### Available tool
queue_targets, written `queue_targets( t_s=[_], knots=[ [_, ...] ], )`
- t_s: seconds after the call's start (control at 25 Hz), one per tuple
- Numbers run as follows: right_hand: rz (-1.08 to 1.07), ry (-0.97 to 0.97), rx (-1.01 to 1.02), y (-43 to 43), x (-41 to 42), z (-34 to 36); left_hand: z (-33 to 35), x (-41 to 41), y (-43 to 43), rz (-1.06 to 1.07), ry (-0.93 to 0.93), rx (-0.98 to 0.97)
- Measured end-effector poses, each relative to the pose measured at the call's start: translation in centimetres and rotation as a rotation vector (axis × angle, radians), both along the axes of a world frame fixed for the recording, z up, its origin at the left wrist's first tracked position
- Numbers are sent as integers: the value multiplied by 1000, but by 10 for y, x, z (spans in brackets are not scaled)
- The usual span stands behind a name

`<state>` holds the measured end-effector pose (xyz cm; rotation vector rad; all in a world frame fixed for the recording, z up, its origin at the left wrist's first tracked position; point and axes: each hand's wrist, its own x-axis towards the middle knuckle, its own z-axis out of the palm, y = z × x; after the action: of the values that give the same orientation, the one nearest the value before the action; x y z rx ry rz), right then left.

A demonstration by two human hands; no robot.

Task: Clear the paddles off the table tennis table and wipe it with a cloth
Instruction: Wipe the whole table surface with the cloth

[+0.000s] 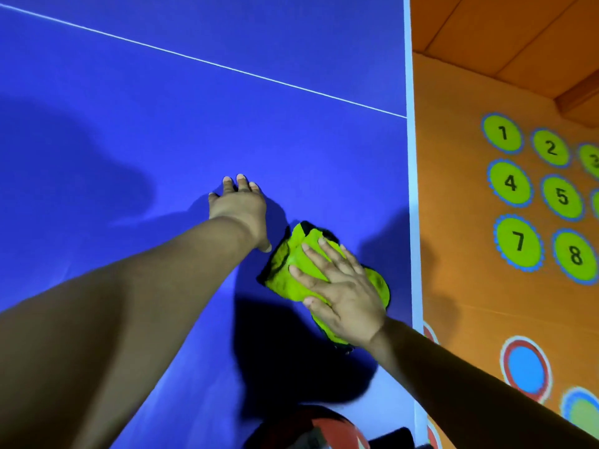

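the cloth (291, 273), bright yellow-green with a dark trim, lies crumpled on the blue table (162, 124) near its right side, a little in from the white edge band (411, 157). the right hand (346, 293) lies flat on top of it, palm down, fingers straight and fanned apart, pressing the cloth to the surface. bunched folds stick out past the fingertips on the far side, and more cloth shows by the wrist on the near side.

the left hand (238, 205) is just beside the cloth, further out and to its left, not on it. its fingers are spread and its fingertips rest on the bare table. its thumb points back toward the cloth's far corner and ends close to it; whether they touch i cannot tell. both forearms are bare and throw dark shadows on the blue.

a thin white line (207, 62) crosses the table well beyond both hands. at the bottom of the view sits a red round thing (308, 426), too cut off to make out. right of the table is an orange floor mat (453, 222) printed with green numbered circles (510, 183) and a blue disc ringed in red (525, 367).
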<state>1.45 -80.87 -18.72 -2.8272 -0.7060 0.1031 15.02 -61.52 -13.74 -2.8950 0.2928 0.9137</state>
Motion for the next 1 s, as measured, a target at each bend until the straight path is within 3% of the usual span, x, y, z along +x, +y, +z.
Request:
queue_targets(
  t_s=[0.2, 0.44, 0.76, 1.0],
  knots=[
    [218, 9, -24, -22, -48, 2, 4, -4, -1, 3, 17, -6],
    [225, 11, -40, -52, 28, 3, 1, -3, -3, -9, 18, -1],
    [-50, -11, -17, -97, 200, -5, -6, 2, -3, 1, 11, -30],
    [-447, 17, 16, -126, 274, -4, -8, 4, 0, 7, -1, -44]
  ],
)
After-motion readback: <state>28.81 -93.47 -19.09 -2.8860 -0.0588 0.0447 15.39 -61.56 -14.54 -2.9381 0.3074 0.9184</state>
